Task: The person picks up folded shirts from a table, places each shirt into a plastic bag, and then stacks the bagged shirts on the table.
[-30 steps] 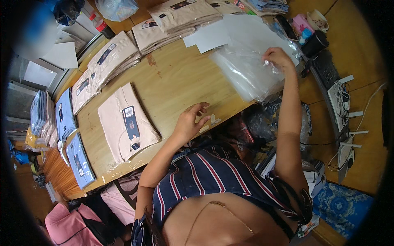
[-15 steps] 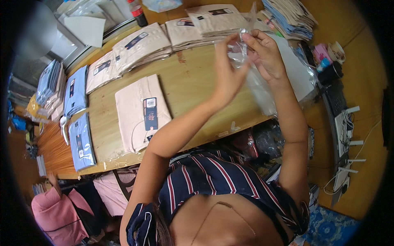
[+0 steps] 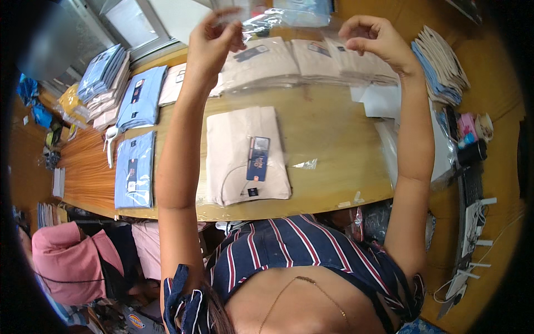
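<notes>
A clear plastic bag (image 3: 270,21) is stretched between my raised hands above the far side of the table. My left hand (image 3: 218,42) is closed on one end of it, fingers curled. At the other end my right hand (image 3: 377,44) pinches the film with bent fingers; the exact grip there is hard to see through the clear plastic. Below and between my arms lies a folded beige garment (image 3: 233,150), flat, with a dark hang tag (image 3: 258,158) on its front. To its right rests a small scrap of clear film (image 3: 306,164).
Bagged beige garments (image 3: 256,69) line the table's far edge. Bagged blue garments (image 3: 134,172) lie at the left, near a white spoon (image 3: 109,142). A stack of folded clothes (image 3: 442,64) stands at the right. A person in a pink top (image 3: 69,261) is at lower left.
My hands have moved apart, the left one far to the left, spreading the plastic between them. The small film scrap now shows on the table. The whole view has shifted.
</notes>
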